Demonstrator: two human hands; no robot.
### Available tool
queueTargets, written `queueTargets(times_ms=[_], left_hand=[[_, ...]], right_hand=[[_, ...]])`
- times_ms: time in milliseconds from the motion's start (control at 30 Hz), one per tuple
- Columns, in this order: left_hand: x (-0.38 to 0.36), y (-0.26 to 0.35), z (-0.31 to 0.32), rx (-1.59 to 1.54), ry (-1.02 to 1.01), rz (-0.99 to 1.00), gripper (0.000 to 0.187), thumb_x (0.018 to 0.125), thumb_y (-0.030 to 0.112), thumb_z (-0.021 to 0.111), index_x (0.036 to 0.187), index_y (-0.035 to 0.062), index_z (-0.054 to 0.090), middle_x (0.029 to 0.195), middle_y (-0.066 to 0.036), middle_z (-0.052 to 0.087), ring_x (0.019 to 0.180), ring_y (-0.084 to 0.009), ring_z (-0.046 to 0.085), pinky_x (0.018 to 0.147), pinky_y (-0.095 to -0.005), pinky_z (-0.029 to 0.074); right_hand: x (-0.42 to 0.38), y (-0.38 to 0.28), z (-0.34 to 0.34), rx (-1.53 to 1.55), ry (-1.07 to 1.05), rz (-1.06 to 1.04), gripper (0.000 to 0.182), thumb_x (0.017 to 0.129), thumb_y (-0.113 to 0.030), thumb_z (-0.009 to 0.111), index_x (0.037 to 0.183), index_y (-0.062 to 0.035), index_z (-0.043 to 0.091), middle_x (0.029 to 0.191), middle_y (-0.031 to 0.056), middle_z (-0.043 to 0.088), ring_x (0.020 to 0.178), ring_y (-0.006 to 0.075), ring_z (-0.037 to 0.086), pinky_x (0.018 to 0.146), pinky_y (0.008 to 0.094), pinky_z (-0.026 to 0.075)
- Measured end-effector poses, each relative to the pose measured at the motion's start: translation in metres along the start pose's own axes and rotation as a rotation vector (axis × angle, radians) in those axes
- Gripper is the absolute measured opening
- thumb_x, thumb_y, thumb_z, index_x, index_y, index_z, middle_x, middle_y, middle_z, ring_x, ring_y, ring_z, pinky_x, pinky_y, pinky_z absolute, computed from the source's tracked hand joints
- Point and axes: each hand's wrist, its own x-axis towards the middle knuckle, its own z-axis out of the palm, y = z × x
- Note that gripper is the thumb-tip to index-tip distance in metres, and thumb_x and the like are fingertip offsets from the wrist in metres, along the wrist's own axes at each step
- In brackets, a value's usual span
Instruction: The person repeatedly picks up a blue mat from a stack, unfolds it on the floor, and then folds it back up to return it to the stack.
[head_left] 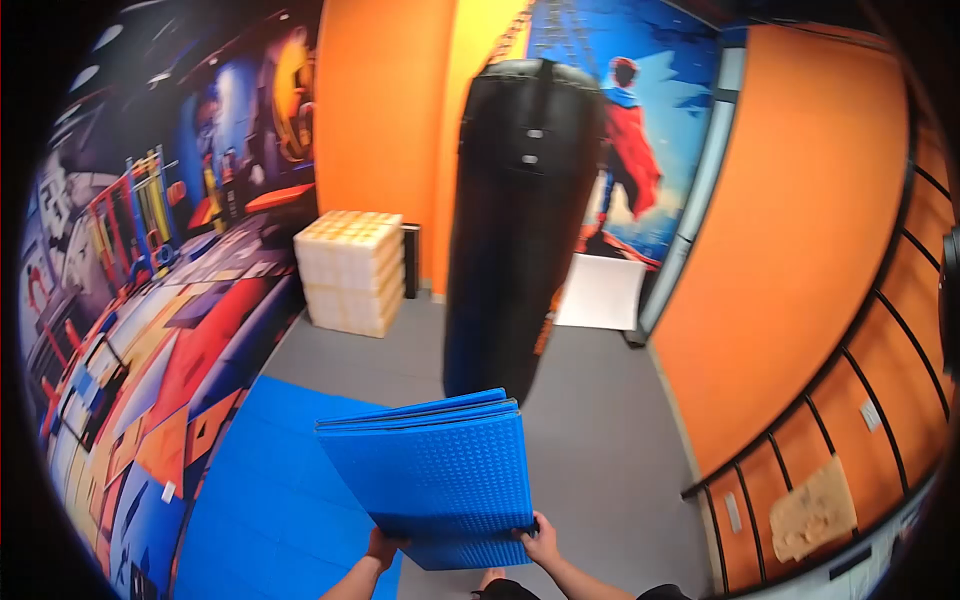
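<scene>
A folded blue foam mat [430,475] with a bumpy texture is held up in front of me, its layers stacked together and the top edge tilted. My left hand [383,547] grips its lower left edge. On the lower right edge, my right hand [540,540] is closed around the mat, thumb toward me. The fingers behind the mat are hidden. Beneath it to the left, a larger blue mat [270,480] lies flat on the grey floor [600,430]. Just beyond the held mat hangs a black punching bag [520,230] on chains.
A pale block-like stack [350,270] stands by the orange wall, with a white panel [600,292] behind the bag. Black wall bars [845,380] run along the right, near a tan board [812,508]. A printed mural [170,300] covers the left wall.
</scene>
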Motion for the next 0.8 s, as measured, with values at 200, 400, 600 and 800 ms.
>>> queueTargets(times_ms=[200,400,600,800], left_hand=[[0.113,0.048,-0.041,-0.058,0.272,0.183,0.065,0.068,-0.021,0.064,0.128,-0.0046,0.048,0.124,-0.017,0.058,0.111,-0.0309,0.059,0.096,-0.0415,0.048],[0.215,0.141,-0.017,-0.305,0.489,0.14,0.059,0.074,-0.02,0.056,0.13,-0.0017,0.047,0.125,-0.017,0.058,0.116,-0.0306,0.056,0.1,-0.0415,0.045],[0.316,0.216,-0.044,-0.496,0.516,0.351,0.051,0.081,-0.017,0.049,0.129,-0.0009,0.047,0.125,-0.015,0.059,0.116,-0.0279,0.056,0.103,-0.0396,0.041],[0.445,0.279,-0.107,-0.559,0.42,0.325,0.055,0.079,-0.017,0.049,0.13,0.002,0.048,0.126,-0.012,0.059,0.117,-0.0259,0.056,0.103,-0.0404,0.042]], right_hand=[[0.185,0.008,0.124,0.181,-0.166,-0.083,0.05,0.08,-0.011,0.075,0.123,0.001,0.054,0.109,0.013,0.066,0.101,0.021,0.063,0.092,0.0347,0.048],[0.346,-0.009,0.214,0.112,-0.199,-0.099,0.056,0.079,-0.013,0.075,0.128,0.0025,0.052,0.117,0.0183,0.063,0.109,0.026,0.06,0.098,0.0372,0.045],[0.509,-0.047,0.316,0.221,-0.297,-0.131,0.057,0.076,-0.008,0.077,0.127,0.004,0.054,0.112,0.0181,0.066,0.103,0.0257,0.064,0.093,0.0364,0.048],[0.627,-0.095,0.419,0.297,-0.327,-0.127,0.054,0.076,-0.004,0.076,0.125,0.0039,0.055,0.112,0.0145,0.066,0.105,0.021,0.061,0.096,0.0344,0.046]])
